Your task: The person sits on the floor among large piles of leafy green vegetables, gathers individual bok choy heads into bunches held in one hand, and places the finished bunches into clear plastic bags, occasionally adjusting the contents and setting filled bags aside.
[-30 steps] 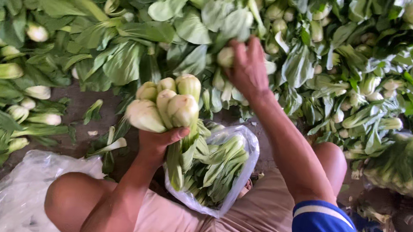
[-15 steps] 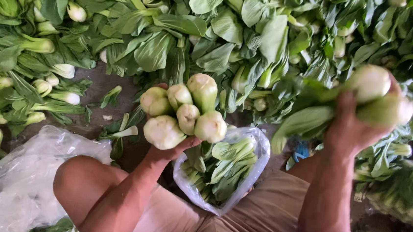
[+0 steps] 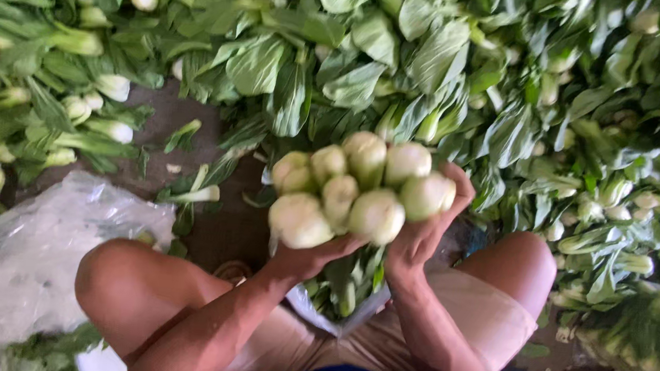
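Observation:
A bunch of bok choy (image 3: 357,188) is held stem ends up between both hands, above a clear plastic bag (image 3: 328,307) with more greens in it. My left hand (image 3: 312,259) cups the bunch from below on its left side. My right hand (image 3: 428,232) presses against the bunch's right side, fingers wrapped round the outer heads. The leaves hang down into the bag between my knees.
Loose bok choy (image 3: 403,58) lies heaped across the ground ahead and to both sides. A crumpled clear plastic sheet (image 3: 35,241) lies at the left by my knee. A filled bag of greens (image 3: 648,336) sits at the right. Bare dark ground (image 3: 225,224) shows in front.
My right hand has come in from the right with bok choy heads and pressed them onto the bunch in my left hand. The bunch is now larger.

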### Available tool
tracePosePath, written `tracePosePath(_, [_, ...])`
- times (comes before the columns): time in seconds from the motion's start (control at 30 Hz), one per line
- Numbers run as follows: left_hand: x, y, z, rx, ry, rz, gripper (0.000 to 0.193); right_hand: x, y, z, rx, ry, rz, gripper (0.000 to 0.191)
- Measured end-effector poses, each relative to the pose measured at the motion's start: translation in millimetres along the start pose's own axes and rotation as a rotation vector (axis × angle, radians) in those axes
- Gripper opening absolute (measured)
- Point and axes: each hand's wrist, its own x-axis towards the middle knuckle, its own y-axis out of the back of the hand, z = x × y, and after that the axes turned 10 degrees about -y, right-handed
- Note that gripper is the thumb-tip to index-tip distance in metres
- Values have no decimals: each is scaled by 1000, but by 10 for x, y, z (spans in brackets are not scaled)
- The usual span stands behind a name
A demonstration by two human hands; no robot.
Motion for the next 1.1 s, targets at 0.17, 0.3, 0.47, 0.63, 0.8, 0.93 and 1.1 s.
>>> tracePosePath(0.17, [32, -162, 164, -256, 0, 101, 58, -59, 249, -186, -311, -122, -387, 112])
tracePosePath(0.3, [-1, -204, 282, -325, 104, 3, 78, 25, 610, -127, -551, -18, -697, 133])
tracePosePath(0.47, [-167, 45, 389, 164, -293, -241, 115, 226, 588, 167, -218, -291, -597, 130])
tracePosePath(0.63, [-749, 371, 40, -53, -224, 335, 89, 187, 678, 173, -1, -475, -658, 127])
tracePosePath(0.8, [-1176, 220, -657, 626, 263, 651, 49, 103, 895, 126, 12, -503, -687, 125])
tracePosePath(0.93, [-1100, 407, -602, 328, 307, 879, 36, 194, 956, 77, -14, -482, -706, 124])
tracePosePath(1.1, [-634, 892, -123, 558, -18, 606, 21, 466, 898, 90, -87, -391, -688, 123])
